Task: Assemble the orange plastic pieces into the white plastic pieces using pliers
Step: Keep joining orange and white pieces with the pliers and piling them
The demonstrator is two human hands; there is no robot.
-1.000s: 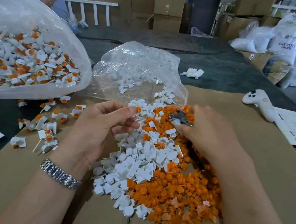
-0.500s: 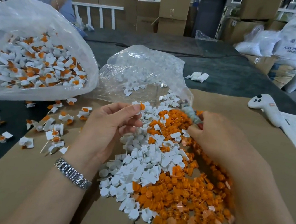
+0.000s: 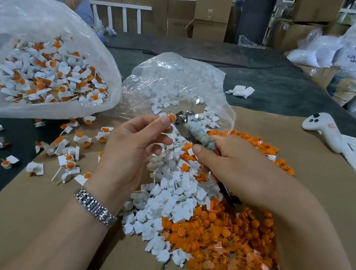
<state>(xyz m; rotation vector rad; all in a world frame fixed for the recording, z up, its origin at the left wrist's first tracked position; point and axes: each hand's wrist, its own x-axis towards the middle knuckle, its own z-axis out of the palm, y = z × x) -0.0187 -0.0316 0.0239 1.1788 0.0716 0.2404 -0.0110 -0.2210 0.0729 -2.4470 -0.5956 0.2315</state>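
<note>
Your left hand [image 3: 133, 148] pinches a white piece with orange insert [image 3: 168, 117] above the pile [image 3: 188, 197]. Your right hand [image 3: 237, 165] grips the pliers [image 3: 193, 128], nose seemingly touching it. Light, rigid, slippery: hold the white edges.

Matt brown cardboard [image 3: 266, 130] carries smooth plastic pieces, white [image 3: 176, 195] and orange [image 3: 226, 236]. Above them the pliers [image 3: 193, 128] show shiny metal tips and a wrapped, mottled shaft. Left of the cardboard lies a glossy, crinkled clear plastic bag [image 3: 38, 26]. A polished metal watch band [image 3: 95, 208] gleams.
</note>
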